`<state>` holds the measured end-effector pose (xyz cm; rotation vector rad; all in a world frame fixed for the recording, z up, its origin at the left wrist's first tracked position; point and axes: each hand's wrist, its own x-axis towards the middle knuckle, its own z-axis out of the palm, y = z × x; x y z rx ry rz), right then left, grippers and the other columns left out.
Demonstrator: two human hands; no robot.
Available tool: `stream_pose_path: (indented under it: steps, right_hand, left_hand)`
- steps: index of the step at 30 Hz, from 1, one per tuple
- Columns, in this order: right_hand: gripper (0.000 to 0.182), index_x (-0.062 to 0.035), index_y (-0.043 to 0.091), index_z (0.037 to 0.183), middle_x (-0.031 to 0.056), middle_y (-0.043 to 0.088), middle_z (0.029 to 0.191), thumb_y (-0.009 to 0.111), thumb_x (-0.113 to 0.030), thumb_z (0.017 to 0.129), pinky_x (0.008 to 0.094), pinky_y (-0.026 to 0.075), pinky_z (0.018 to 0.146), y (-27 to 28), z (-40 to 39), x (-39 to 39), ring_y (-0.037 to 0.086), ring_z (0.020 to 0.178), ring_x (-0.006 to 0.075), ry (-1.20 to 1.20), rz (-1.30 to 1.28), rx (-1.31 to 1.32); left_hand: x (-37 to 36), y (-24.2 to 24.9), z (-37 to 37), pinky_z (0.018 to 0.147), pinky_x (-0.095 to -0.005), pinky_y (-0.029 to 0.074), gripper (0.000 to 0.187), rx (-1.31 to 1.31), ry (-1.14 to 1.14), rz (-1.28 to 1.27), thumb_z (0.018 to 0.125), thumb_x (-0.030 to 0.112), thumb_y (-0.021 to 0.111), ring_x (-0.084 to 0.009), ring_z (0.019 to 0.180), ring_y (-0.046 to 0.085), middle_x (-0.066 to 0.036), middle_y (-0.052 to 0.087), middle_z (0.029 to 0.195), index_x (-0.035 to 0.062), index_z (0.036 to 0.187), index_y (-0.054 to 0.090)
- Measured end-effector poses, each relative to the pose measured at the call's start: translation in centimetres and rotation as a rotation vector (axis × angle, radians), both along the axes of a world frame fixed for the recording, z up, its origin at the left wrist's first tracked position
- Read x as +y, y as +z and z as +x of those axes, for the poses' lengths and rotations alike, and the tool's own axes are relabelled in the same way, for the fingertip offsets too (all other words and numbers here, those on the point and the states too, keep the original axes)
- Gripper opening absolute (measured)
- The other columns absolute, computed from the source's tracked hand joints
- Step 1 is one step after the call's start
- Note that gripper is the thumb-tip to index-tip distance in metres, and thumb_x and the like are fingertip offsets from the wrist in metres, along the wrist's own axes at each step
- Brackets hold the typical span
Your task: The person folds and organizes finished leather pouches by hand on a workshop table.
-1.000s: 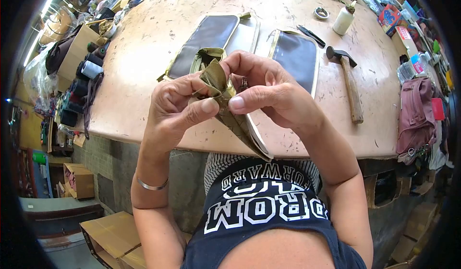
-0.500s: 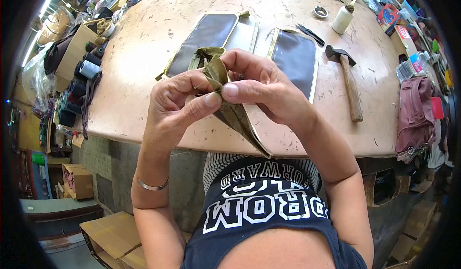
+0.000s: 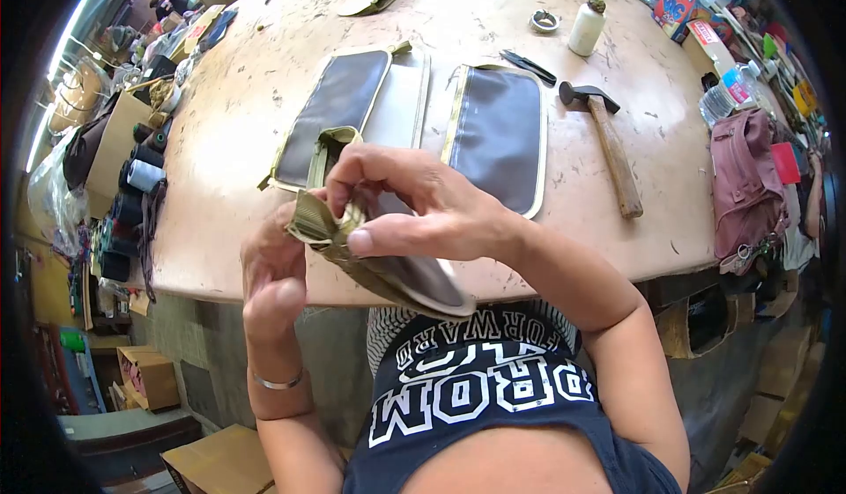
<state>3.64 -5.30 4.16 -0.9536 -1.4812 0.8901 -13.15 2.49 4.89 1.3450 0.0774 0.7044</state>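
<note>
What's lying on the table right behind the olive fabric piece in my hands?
Behind the olive fabric piece lie two dark brown panels with olive trim on the tan table. Your right hand covers part of the left panel.

left hand (image 3: 275,274): grip pinched | right hand (image 3: 414,212): grip pinched, fingers curled

Pouch (image 3: 388,269) in hands: olive-green webbing w/ dark brown panel, pale edge. Two panels on table (image 3: 229,141), near front edge: dark brown, olive-tan trim, left one (image 3: 339,106) w/ grey strip beside it, right one (image 3: 498,133) plain. Table: pinkish-beige, scuffed w/ dark specks. Hammer (image 3: 604,141) toward right edge: black head, brown wood handle. Bottle (image 3: 588,27) at far edge: white. Bag (image 3: 745,181) off right edge: dusty pink. Shirt (image 3: 476,388): navy w/ white block letters. Bracelet (image 3: 278,381): silver.
</note>
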Motion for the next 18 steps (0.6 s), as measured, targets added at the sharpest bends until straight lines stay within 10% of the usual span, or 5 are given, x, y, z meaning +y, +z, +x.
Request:
stream_pose_path:
  steps: [4,9,18]
  right_hand:
    - [0.039,-0.0012,0.053,0.089,0.0035,0.053,0.079,0.068,-0.031,0.069,0.0223,0.039,0.065,0.7,1.2,-0.8,0.048,0.073,0.0095,-0.192,0.301,0.221]
    - [0.053,0.0,0.046,0.082,0.0088,0.042,0.083,0.064,-0.044,0.059,0.0228,0.029,0.071,5.3,4.3,-5.1,0.039,0.084,0.0162,-0.473,0.173,0.069]
    - [0.036,-0.0042,0.048,0.073,0.0093,0.047,0.073,0.075,-0.018,0.054,0.0313,0.041,0.06,2.0,9.0,-6.0,0.047,0.065,0.0248,-0.651,0.302,-1.125]
  left_hand:
    - [1.0,0.6,0.7,0.098,-0.0365,0.025,0.062,0.058,0.179,0.415,0.072,0.046,0.056,-0.0221,0.102,0.051,-0.017,0.057,0.105,-0.0083,0.103,0.053]
    - [5.7,-0.1,2.7,0.097,-0.0371,0.029,0.042,0.31,0.369,0.56,0.076,0.026,0.06,-0.024,0.108,0.047,-0.015,0.054,0.111,-0.0023,0.107,0.054]
    - [7.3,-6.1,4.0,0.097,-0.0382,0.031,0.06,0.89,0.53,1.425,0.063,0.01,0.068,-0.0307,0.116,0.038,-0.01,0.038,0.129,0.0104,0.118,0.045]
